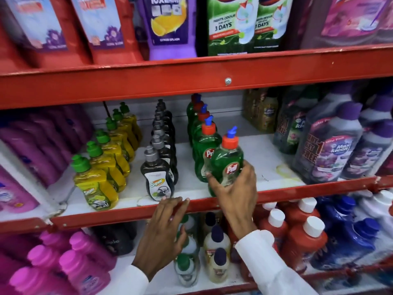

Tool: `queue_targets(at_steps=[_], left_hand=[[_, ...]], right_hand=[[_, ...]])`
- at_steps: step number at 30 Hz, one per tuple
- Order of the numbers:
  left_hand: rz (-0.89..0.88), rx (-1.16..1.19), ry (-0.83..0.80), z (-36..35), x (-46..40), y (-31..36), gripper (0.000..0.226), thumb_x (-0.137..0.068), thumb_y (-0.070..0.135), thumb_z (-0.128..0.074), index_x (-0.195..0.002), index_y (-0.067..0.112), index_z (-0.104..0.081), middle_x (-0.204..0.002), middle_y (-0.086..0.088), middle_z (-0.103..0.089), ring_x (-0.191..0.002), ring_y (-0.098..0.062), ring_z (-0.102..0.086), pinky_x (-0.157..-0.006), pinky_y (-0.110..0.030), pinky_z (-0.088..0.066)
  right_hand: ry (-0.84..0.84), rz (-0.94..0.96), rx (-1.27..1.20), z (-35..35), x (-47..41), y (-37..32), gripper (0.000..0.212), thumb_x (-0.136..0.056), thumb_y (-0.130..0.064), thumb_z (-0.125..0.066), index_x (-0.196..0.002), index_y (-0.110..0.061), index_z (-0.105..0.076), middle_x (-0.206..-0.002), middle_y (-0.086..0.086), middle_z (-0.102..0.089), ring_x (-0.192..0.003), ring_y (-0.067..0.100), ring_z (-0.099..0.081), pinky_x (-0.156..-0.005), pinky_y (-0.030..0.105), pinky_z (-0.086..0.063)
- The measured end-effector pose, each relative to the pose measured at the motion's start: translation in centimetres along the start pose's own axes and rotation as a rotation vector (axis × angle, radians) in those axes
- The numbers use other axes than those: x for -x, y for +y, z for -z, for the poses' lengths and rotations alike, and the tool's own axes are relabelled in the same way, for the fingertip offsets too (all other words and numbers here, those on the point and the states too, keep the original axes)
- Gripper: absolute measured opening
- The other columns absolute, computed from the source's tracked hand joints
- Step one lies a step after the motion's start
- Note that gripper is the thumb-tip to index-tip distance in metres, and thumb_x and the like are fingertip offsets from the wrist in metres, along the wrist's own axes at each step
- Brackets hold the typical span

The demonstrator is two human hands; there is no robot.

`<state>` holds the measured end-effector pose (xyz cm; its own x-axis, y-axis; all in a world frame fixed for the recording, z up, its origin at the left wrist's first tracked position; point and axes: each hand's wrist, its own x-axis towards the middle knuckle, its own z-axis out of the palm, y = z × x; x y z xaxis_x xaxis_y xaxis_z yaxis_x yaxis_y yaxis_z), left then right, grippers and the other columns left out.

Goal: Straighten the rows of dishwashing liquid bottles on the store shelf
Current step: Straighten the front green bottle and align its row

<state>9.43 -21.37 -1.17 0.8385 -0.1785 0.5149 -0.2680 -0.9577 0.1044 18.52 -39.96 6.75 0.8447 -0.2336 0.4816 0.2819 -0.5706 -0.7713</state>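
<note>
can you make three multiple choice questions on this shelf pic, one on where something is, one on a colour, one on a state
1. Where does the row of black bottles stand?
A. between the yellow row and the green row
B. to the right of the green row
C. on the top shelf

2. What colour are the caps on the yellow bottles?
A. red
B. green
C. white

3. What is the right hand doing?
A. hanging free with nothing in it
B. resting flat on the shelf edge
C. gripping the front green bottle

Answers:
1 A, the black row stands with the yellow row on its left and the green bottles on its right.
2 B, each yellow bottle has a green cap.
3 C, its fingers wrap the green bottle's body, while the left hand has its fingertips at the red shelf edge.
</note>
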Motion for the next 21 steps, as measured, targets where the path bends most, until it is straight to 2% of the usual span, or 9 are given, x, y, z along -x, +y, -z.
queue_targets(at_steps=[4, 8, 11, 16, 19, 21], left_hand=[[-0.021, -0.003, 0.007, 0.3, 0.2, -0.2, 0.069, -0.084, 0.023, -0.063, -0.148, 0.017, -0.04, -0.14, -0.008, -0.052, -0.134, -0.028, -0.046, -0.114, -0.047, -0.037], [0.0, 0.035, 0.0, 0.6, 0.0, 0.0, 0.066, -0.084, 0.025, -0.062, -0.146, 0.017, -0.042, -0.137, -0.007, -0.053, -0.131, -0.028, -0.048, -0.113, -0.048, -0.041], [0.041, 0.084, 0.014, 0.8, -0.3, 0.4, 0.06, -0.086, 0.03, -0.06, -0.143, 0.017, -0.046, -0.135, -0.005, -0.054, -0.128, -0.026, -0.049, -0.111, -0.046, -0.043], [0.182, 0.276, 0.098, 2.0, -2.3, 2.1, 0.05, -0.09, 0.038, -0.054, -0.137, 0.018, -0.053, -0.135, 0.002, -0.053, -0.124, -0.011, -0.049, -0.107, -0.025, -0.041], [0.266, 0.417, 0.093, 2.3, -4.8, 3.2, 0.051, -0.092, 0.038, -0.056, -0.14, 0.02, -0.05, -0.136, 0.005, -0.054, -0.118, -0.007, -0.054, -0.102, -0.02, -0.041], [0.299, 0.491, 0.066, 2.3, -6.6, 3.5, 0.05, -0.09, 0.033, -0.065, -0.137, 0.02, -0.052, -0.126, 0.007, -0.061, -0.106, -0.005, -0.061, -0.095, -0.012, -0.044]], right_hand=[[-0.028, 0.009, 0.075, -1.7, 0.4, -2.0, 0.085, -0.063, -0.062, -0.079, -0.122, -0.011, -0.045, -0.115, 0.007, -0.056, -0.107, 0.025, -0.053, -0.079, 0.032, -0.046], [-0.078, -0.002, 0.176, -1.7, 0.0, -2.6, 0.092, -0.06, -0.075, -0.072, -0.117, -0.009, -0.043, -0.112, 0.009, -0.054, -0.107, 0.027, -0.053, -0.074, 0.035, -0.048], [-0.182, 0.012, 0.157, -1.0, -0.1, -1.7, 0.095, -0.06, -0.074, -0.074, -0.12, -0.007, -0.042, -0.116, 0.009, -0.053, -0.11, 0.027, -0.052, -0.08, 0.038, -0.051], [-0.465, 0.008, -0.068, 1.9, -1.4, 2.5, 0.093, -0.065, -0.052, -0.084, -0.14, -0.016, -0.041, -0.132, 0.0, -0.055, -0.117, 0.019, -0.058, -0.1, 0.04, -0.052], [-0.625, 0.062, -0.117, 3.2, -3.2, 4.5, 0.069, -0.078, -0.024, -0.081, -0.139, -0.017, -0.049, -0.126, -0.002, -0.066, -0.115, 0.015, -0.064, -0.1, 0.036, -0.054], [-0.68, 0.118, -0.134, 3.2, -4.1, 4.9, 0.049, -0.083, -0.014, -0.076, -0.129, -0.021, -0.057, -0.118, -0.004, -0.071, -0.111, 0.011, -0.067, -0.098, 0.034, -0.055]])
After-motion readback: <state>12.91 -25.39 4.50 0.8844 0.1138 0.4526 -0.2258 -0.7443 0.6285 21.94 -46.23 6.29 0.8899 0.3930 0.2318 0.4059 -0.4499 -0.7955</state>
